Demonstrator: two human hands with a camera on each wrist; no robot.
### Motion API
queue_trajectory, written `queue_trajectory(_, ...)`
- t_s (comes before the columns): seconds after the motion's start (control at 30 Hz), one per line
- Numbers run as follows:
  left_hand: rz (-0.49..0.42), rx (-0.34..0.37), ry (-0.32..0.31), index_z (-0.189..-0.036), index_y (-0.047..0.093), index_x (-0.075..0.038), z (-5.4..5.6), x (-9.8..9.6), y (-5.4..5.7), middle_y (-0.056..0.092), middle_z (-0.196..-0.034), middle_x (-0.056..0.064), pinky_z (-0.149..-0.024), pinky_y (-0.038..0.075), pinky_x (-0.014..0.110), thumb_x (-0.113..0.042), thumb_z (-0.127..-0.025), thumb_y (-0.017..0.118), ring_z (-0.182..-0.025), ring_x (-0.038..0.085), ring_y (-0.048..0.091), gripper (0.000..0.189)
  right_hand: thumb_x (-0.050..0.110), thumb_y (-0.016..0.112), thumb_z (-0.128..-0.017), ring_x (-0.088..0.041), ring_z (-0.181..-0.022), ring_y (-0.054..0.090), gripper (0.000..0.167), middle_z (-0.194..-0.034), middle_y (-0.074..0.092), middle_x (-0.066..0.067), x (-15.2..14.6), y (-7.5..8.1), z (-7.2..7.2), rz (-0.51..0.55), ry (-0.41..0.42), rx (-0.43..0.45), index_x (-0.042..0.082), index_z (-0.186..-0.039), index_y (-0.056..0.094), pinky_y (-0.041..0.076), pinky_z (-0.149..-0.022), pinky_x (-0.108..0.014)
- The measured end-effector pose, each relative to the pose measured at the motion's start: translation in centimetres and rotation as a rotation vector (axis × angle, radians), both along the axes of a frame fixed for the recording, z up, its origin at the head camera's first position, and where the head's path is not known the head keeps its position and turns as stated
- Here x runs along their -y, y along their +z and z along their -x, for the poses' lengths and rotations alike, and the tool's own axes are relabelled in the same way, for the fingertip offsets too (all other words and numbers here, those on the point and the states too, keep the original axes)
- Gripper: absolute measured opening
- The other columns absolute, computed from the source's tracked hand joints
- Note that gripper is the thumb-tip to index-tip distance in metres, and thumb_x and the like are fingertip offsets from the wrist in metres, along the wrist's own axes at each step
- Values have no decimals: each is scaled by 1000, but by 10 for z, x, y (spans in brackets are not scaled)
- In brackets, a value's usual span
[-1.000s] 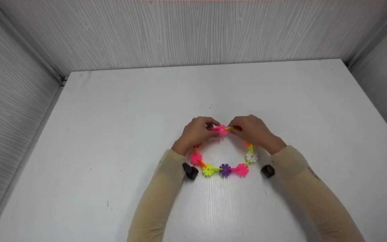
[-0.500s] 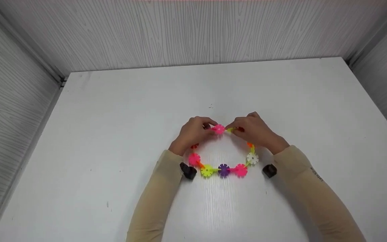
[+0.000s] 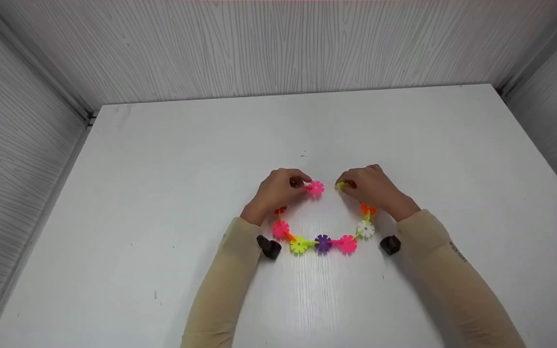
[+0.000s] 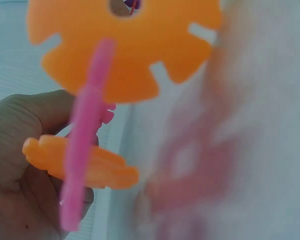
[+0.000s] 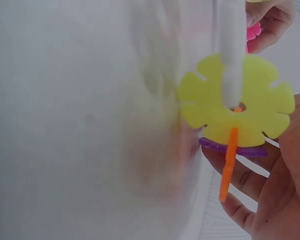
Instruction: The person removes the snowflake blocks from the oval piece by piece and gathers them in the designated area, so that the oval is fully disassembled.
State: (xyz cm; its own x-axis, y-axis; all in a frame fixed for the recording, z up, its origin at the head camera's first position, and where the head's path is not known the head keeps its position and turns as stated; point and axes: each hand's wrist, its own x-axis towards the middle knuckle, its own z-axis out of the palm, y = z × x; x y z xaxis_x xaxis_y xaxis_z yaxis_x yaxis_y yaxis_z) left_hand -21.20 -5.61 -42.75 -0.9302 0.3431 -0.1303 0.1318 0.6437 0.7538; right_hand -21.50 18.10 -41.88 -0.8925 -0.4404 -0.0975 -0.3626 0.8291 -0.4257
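Observation:
A chain of slotted, flower-shaped plastic discs curves in an open ring on the white table, with a purple disc (image 3: 323,243) at the near side and a white disc (image 3: 365,229) at right. My left hand (image 3: 276,191) pinches one end, where a pink disc (image 3: 316,188) sticks out past the fingertips. The other end, a yellow disc (image 3: 340,185), is pinched by my right hand (image 3: 376,187). A gap separates the two ends. In the left wrist view an orange disc (image 4: 135,75) is in front of the palm; in the right wrist view, a yellow disc (image 5: 210,120).
The white table (image 3: 162,159) carries the chain and ends at a pale wood-grain panel (image 3: 269,48) behind. Similar panels stand at left and right. A small black device sits at the left wrist (image 3: 270,247), another at the right wrist (image 3: 390,245).
The pink disc and yellow disc, together one second ago, are now apart. My right hand has drawn to the right with the yellow end; my left hand has shifted slightly left.

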Motion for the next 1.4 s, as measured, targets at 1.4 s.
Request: queue_trajectory(1.4, -97, -24, -43, -99, 68, -11, 0, -3, -2, 67, -97, 5, -82, 53, 26, -24, -90, 68, -87, 17, 57, 16, 27, 71, -87, -22, -85, 55, 35, -98, 64, -7, 25, 11, -9, 60, 82, -27, 12, -119, 66, 49, -80, -38)
